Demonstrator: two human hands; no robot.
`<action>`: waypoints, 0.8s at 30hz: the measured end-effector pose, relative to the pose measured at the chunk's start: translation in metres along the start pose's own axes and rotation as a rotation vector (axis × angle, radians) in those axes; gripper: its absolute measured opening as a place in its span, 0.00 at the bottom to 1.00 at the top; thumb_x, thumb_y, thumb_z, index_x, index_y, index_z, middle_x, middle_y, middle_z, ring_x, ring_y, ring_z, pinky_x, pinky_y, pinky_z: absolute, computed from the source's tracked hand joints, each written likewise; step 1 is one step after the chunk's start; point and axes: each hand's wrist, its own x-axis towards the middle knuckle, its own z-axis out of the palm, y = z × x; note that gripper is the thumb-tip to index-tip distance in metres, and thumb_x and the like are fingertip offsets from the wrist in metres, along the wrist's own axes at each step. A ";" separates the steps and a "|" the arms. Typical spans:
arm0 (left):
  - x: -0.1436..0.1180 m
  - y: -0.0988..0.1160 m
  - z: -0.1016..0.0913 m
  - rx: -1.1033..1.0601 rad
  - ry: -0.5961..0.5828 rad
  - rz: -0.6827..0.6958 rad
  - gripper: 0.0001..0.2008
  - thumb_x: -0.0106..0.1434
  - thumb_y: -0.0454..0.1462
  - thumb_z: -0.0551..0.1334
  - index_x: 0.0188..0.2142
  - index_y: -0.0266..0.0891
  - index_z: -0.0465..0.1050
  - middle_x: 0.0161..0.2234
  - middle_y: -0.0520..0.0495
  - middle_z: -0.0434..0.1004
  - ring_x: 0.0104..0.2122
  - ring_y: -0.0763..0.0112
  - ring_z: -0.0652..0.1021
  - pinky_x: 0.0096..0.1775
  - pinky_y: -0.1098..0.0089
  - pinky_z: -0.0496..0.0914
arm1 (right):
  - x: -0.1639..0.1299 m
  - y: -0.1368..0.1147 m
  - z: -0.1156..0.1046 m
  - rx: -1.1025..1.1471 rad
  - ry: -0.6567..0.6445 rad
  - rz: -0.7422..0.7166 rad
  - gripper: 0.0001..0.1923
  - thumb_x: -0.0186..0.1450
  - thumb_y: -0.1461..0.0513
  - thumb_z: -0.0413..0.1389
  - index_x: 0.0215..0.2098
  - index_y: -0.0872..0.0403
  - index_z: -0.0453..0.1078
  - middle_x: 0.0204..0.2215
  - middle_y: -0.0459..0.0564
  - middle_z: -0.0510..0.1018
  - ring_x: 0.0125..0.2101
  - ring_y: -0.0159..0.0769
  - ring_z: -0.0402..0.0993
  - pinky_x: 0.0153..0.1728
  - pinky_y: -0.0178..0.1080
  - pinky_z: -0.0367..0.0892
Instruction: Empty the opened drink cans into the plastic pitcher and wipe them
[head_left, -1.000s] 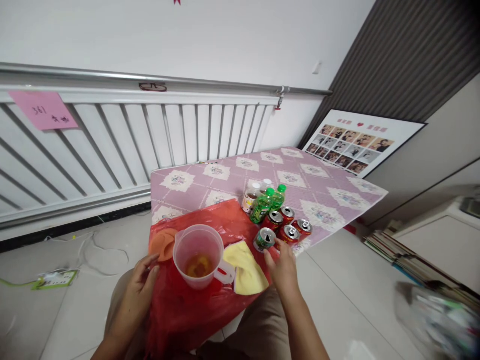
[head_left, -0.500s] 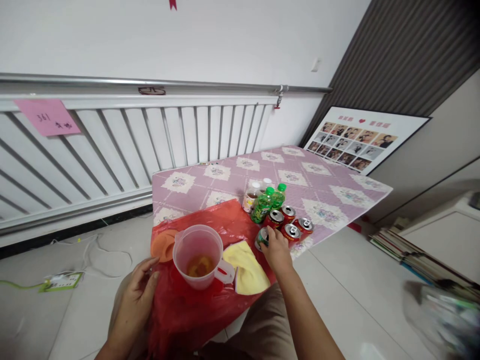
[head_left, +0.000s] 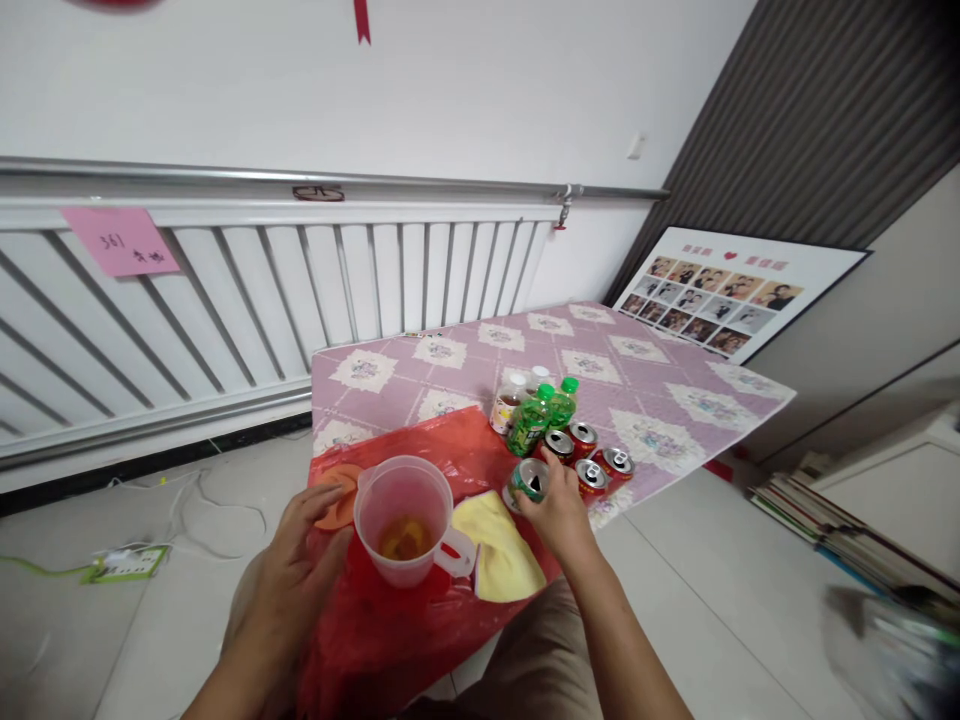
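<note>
Head view: a patterned purple tablecloth carries a crinkled red plastic sheet, then a translucent plastic jug, a soft yellow cloth and a round green metal can gripped by the right hand; left hand open beside the jug

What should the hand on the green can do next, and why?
Probably lift the green can and bring it over the jug. The right hand is closed around the can, which looks open on top. The jug has only a little amber drink at the bottom, and the left hand rests beside it, as if to steady it.
</note>
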 end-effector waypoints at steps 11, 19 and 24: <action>0.049 0.076 0.067 0.134 -0.286 0.221 0.30 0.57 0.35 0.66 0.59 0.43 0.64 0.57 0.39 0.72 0.57 0.51 0.72 0.57 0.48 0.69 | 0.024 -0.122 -0.072 0.146 0.012 -0.226 0.43 0.57 0.59 0.60 0.67 0.53 0.50 0.56 0.60 0.67 0.58 0.51 0.66 0.58 0.55 0.63; 0.056 0.089 0.080 0.001 -0.291 0.183 0.37 0.52 0.35 0.68 0.61 0.41 0.58 0.58 0.38 0.70 0.58 0.51 0.71 0.59 0.49 0.66 | 0.020 -0.163 -0.075 0.234 0.015 -0.235 0.44 0.56 0.58 0.62 0.68 0.52 0.50 0.57 0.59 0.67 0.59 0.52 0.64 0.59 0.56 0.62; 0.053 0.083 0.081 -0.087 -0.210 0.109 0.34 0.51 0.31 0.65 0.58 0.41 0.61 0.53 0.39 0.72 0.54 0.53 0.73 0.55 0.52 0.69 | 0.014 -0.171 -0.062 0.258 0.047 -0.262 0.46 0.55 0.55 0.65 0.67 0.50 0.52 0.55 0.59 0.67 0.57 0.54 0.65 0.58 0.58 0.63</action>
